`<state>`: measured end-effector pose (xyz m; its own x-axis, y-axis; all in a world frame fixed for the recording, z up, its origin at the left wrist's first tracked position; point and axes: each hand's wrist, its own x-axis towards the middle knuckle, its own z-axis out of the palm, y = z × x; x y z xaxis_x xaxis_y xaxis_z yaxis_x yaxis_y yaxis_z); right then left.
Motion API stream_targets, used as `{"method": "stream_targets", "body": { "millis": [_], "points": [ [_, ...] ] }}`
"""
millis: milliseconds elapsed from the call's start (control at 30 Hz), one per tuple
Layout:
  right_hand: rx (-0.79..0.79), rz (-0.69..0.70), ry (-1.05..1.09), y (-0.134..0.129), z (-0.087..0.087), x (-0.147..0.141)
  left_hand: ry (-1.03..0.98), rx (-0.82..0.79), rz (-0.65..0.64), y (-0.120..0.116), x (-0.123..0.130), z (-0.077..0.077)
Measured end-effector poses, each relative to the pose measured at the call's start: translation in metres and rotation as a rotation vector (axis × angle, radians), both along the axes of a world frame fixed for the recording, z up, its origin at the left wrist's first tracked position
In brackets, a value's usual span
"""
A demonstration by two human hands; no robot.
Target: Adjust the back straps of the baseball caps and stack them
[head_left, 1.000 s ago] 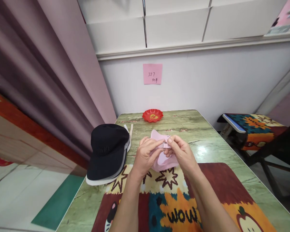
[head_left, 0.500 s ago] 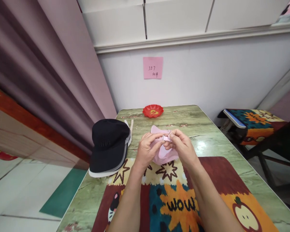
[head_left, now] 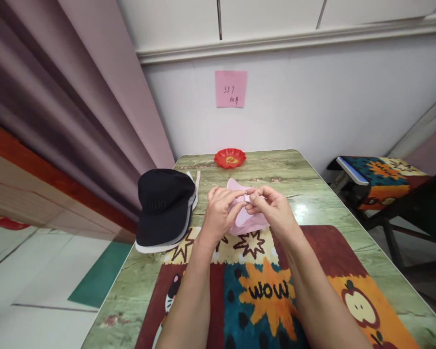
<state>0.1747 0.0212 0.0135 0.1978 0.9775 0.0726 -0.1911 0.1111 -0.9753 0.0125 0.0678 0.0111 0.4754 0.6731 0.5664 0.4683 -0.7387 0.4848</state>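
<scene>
A pink cap (head_left: 247,220) is held between my two hands, just above the far edge of a patterned mat. My left hand (head_left: 220,213) pinches the cap's back strap beside a small metal buckle (head_left: 245,198). From the other side, my right hand (head_left: 271,206) grips the strap close to the buckle with thumb and fingers. Both hands partly cover the strap and the cap. Left of my hands, a black cap (head_left: 165,206) lies stacked over a grey and a white one, with pale straps sticking out behind.
A red scalloped dish (head_left: 230,159) stands at the table's (head_left: 276,167) far edge, near the wall. The patterned mat (head_left: 312,257) lies under my forearms. A pink note (head_left: 230,89) is on the wall. A stool (head_left: 385,182) stands to the right, a curtain (head_left: 105,87) hangs left.
The camera view has tipped slightly down, so the table appears higher. My right fingers have shifted left along the strap, closer to the buckle. The stacked caps stay put.
</scene>
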Motion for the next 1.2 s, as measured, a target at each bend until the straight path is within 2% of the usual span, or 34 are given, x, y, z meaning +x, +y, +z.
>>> {"method": "stream_targets", "body": {
  "millis": [233,500,733,1200],
  "points": [
    [0.018,-0.041,-0.076,0.0023,-0.0070,0.0003,0.054,0.078,0.013,-0.0016,0.0011,-0.0013],
    [0.015,-0.038,-0.134,-0.0010,-0.0017,0.0044,0.037,0.067,-0.014,-0.0020,0.0039,-0.0023],
    [-0.011,-0.012,-0.131,-0.0007,-0.0059,0.0084,0.020,0.034,-0.005,-0.0019,0.0048,-0.0028],
    [-0.076,-0.108,-0.188,-0.0035,0.0014,0.0045,0.015,0.057,-0.008,-0.0023,0.0056,-0.0037]
  ]
}}
